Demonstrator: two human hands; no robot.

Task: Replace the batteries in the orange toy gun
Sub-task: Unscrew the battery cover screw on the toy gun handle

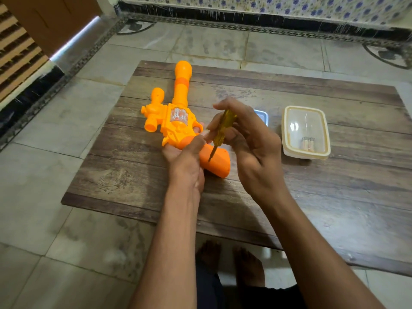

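Head view, only one I have: I see the orange toy gun [178,121] lying on the wooden table [334,197], left of centre, barrel pointing toward 12 o'clock, grip angled down toward 5 o'clock. Left hand [189,161] comes in from 6 o'clock and grips the gun where the body meets the grip, fingers curled under it, thumb over the top. Right hand [245,139] sits just at 3 o'clock of the gun and pinches a yellow-handled screwdriver [219,132] between thumb and fingers; the tool is tilted, handle up toward 1 o'clock, metal tip down on the gun's orange grip [217,161]. I can't tell whether the tip sits in a screw, too small. At 3 o'clock of the right hand, apart from it, a clear plastic container with lid [305,132] stands on the table, and inside it near its 6 o'clock edge I make out batteries [308,142], count unclear. A bit of a metal tray [261,114] shows behind the right hand, mostly hidden. Bare feet [229,262] on the tiled floor [66,241] at 6 o'clock under the table edge.
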